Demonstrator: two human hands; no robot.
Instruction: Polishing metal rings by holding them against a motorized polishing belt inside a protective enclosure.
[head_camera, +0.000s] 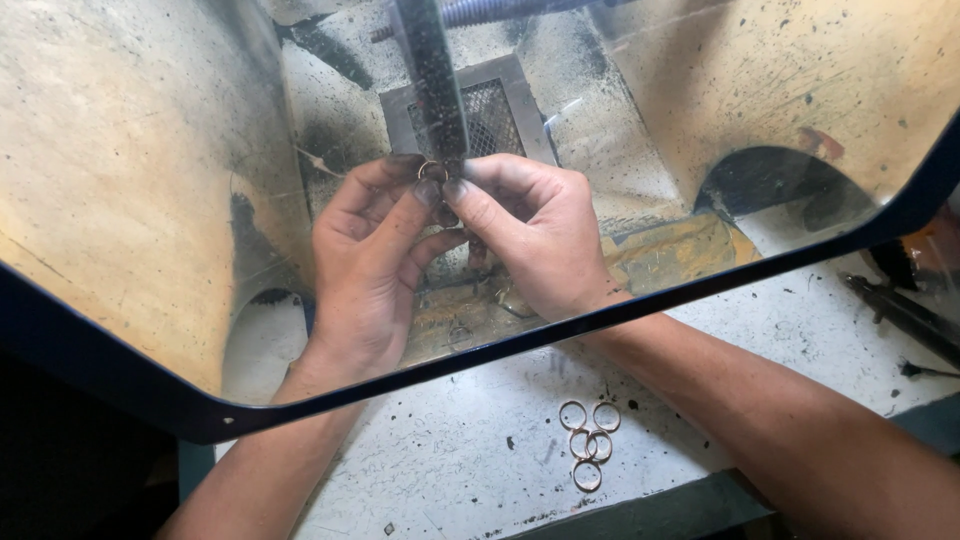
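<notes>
We hold a small metal ring (432, 171) between both hands, behind a scratched transparent shield (150, 200). Our left hand (370, 270) pinches it from the left with thumb and forefinger; our right hand (530, 235) pinches it from the right, the fingertips of both nearly touching. The ring sits at the top of the hands, pressed against the lower end of a dark spinning wheel (432, 80), whose long axis runs up and away from us. Both hands are equally near. Behind the wheel lies a mesh vent (495, 115). Nearer to us, outside the shield on the speckled white bench (450, 460), five loose rings (588, 440) lie clustered, well apart from the hands. The shield's dark rim crosses our wrists.
</notes>
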